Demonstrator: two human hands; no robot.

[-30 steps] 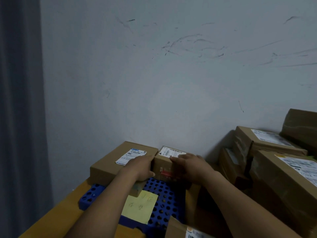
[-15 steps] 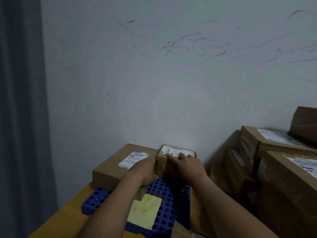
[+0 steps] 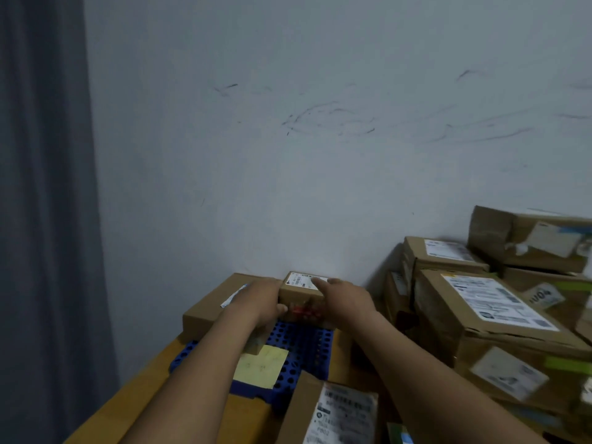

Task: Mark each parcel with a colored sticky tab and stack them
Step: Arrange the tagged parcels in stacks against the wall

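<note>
The small parcel (image 3: 301,294) is set at the far edge of the blue perforated tray (image 3: 307,344), close to the wall (image 3: 320,187) behind the tray, with its shipping label (image 3: 302,279) turned up so that it can be read. A red sticky tab (image 3: 302,310) is seen on the face turned toward the tray's near side, so this parcel is judged to be marked already and now being seated in its place.

Its left side is gripped by the left hand (image 3: 264,302), with the thumb curled round to the front beside the tab. The right hand (image 3: 347,299) is laid over the right top edge, with the index finger stretched across the label. Its other fingers are hidden, so it cannot be told whether the parcel is clamped or only pressed from that side. A hand is probably kept on each side so that the box can be squared against the flat parcel (image 3: 211,307) lying on the tray's far-left corner.

A yellow sticky note (image 3: 261,365) is laid on the tray's near part, partly covered by the left forearm. A labelled parcel (image 3: 333,411) is placed at the tray's near-right corner. A pile of parcels (image 3: 480,315) is heaped to the right of the tray, and some carry blurred green strips (image 3: 567,363) that may be tabs.
</note>
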